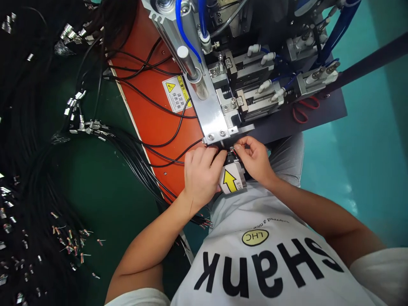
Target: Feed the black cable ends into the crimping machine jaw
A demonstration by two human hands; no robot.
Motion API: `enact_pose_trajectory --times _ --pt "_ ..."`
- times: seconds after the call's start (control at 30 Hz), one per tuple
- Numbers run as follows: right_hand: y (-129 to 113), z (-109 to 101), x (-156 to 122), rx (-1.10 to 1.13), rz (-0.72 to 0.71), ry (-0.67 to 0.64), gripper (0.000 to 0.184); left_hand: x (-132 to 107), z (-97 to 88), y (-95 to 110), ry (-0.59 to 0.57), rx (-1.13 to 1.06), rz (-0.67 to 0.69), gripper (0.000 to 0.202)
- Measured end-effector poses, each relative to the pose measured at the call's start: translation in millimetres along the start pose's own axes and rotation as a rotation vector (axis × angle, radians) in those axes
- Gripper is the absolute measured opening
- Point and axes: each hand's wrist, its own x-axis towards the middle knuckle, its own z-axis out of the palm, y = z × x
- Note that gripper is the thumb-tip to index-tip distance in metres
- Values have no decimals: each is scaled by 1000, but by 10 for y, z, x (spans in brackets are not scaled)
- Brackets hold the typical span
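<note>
My left hand (202, 172) is at the front end of the machine's metal plate (215, 121), its fingers bent and closed over a black cable (174, 160) that runs in beneath it from the left. Facing it, my right hand (255, 159) pinches thumb and forefinger together at the same spot. A bit of red shows by those fingertips, too small to name. Just below both hands sits a rounded silver part with a yellow arrow label (230, 179). The fingers hide most of the work point.
An orange base plate (143, 102) bears a warning label (176, 93) and loose cables. Bundled black cables with metal connectors (91, 125) lie on the green surface (105, 191) at left. Blue-hosed pneumatic cylinders (255, 72) stand behind. Red-handled scissors (304, 110) lie at right.
</note>
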Motion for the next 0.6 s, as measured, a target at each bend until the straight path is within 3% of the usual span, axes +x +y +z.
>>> enact_pose_trajectory --times 0.1,0.3,0.37,0.5,0.6 --pt "2 -73 25 95 134 -70 30 -10 -42 58 -13 67 -18 32" --pt "-35 -132 -165 49 149 -118 28 -34 -20 34 -66 -69 4 35" --pt "-82 -112 -223 -91 14 -67 21 -36 -8 15 -61 -88 -1 36" --pt "-263 -124 -243 -590 -355 6 13 -30 -4 9 -62 -104 -9 36" --pt "-349 -184 -172 -726 -416 -28 13 -26 -8 18 -70 -100 -5 35"
